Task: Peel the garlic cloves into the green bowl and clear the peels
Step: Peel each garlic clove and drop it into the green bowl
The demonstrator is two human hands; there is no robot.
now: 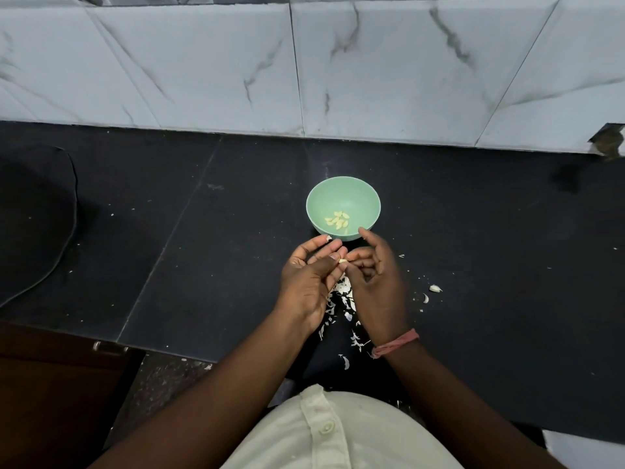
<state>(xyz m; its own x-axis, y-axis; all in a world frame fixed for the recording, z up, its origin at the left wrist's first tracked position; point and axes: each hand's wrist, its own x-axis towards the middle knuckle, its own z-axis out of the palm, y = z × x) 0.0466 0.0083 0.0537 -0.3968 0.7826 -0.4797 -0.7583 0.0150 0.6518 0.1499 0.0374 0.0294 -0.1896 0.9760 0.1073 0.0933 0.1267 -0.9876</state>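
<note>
- Nearest the camera: a cream buttoned shirt [338,431] fills the lower centre of the view, with both forearms reaching forward from it over the black countertop [490,231].
- Right wrist: a pink thread band [395,346] is wrapped around it.
- Left hand [309,282]: fingers curled, thumb and fingertips pinching a small pale garlic clove [342,261] held between the two hands.
- Right hand [375,286]: thumb and curled fingers meet the same clove from the other side; the index finger extends forward toward the bowl's near rim.
- Green bowl [343,194]: stands upright on the countertop just beyond the hands, near the tiled wall [304,69]. Several peeled cloves [337,220] lie together on its floor.
- Peels [345,299]: white papery scraps lie scattered on the countertop beneath and behind the hands, running back toward the counter's front edge.
- Unpeeled cloves: two [435,288] lie on the countertop to the right of the right hand, apart from the bowl.
- Left side: a dark rounded object [33,214] rests on the countertop; its identity cannot be determined.
</note>
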